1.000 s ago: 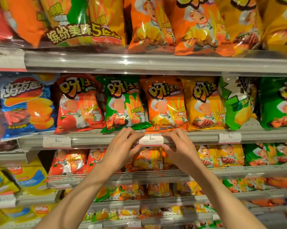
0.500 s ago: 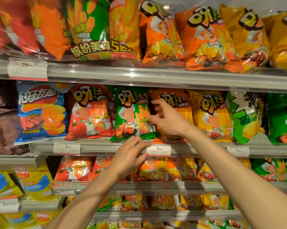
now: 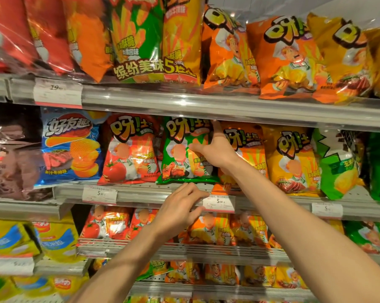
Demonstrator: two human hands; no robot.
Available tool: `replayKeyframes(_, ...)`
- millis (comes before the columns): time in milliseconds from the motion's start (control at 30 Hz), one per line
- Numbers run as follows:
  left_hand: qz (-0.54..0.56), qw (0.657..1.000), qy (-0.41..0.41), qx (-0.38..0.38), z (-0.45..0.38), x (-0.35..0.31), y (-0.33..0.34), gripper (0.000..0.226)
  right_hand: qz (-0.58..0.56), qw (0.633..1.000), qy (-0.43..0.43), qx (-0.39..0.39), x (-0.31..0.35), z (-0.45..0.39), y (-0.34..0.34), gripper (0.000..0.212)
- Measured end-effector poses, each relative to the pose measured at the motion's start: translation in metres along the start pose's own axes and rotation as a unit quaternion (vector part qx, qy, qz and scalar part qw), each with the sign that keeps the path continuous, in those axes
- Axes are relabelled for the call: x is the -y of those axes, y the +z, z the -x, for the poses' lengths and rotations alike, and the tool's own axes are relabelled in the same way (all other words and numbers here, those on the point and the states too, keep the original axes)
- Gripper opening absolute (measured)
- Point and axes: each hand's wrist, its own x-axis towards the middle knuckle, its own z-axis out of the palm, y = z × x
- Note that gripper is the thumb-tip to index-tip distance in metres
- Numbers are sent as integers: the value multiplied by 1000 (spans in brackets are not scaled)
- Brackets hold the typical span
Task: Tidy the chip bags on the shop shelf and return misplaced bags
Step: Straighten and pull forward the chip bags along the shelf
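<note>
On the middle shelf (image 3: 154, 191) stand a red chip bag (image 3: 130, 149), a green chip bag (image 3: 180, 154), an orange chip bag (image 3: 248, 145) and a yellow chip bag (image 3: 294, 158) in a row. My right hand (image 3: 215, 149) grips the right edge of the green bag, thumb across its front and fingers between it and the orange bag. My left hand (image 3: 180, 206) rests on the shelf's front rail, fingers apart, touching the white price tag (image 3: 219, 203) just below the green bag.
A blue chip bag (image 3: 71, 147) and a brown bag (image 3: 12, 160) stand left of the row. A green-and-yellow bag (image 3: 335, 167) leans at the right. Large orange and multipack bags (image 3: 141, 38) fill the shelf above; smaller bags crowd the lower shelves (image 3: 184, 248).
My right hand has risen from the price rail, passed the orange bag and taken hold of the green bag's right edge. My left hand stays at the price tag.
</note>
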Motion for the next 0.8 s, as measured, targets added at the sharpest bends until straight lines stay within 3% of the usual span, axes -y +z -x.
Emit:
replayKeyframes(67, 0, 1000, -2, 0, 0, 0, 0, 37, 12, 1000, -14, -22, 0, 4, 3, 74)
replayKeyframes(233, 6, 1000, -1, -6, -1, 0, 1, 35, 47, 998, -35, -4, -15, 7, 11, 94)
replayKeyframes(467, 3, 1000, -4, -6, -1, 1, 1, 35, 65, 996, -39, 36, -16, -8, -4, 75)
replayKeyframes(800, 5, 1000, -1, -11, -1, 0, 1, 34, 32, 999, -31, 20, -20, -10, 6, 80)
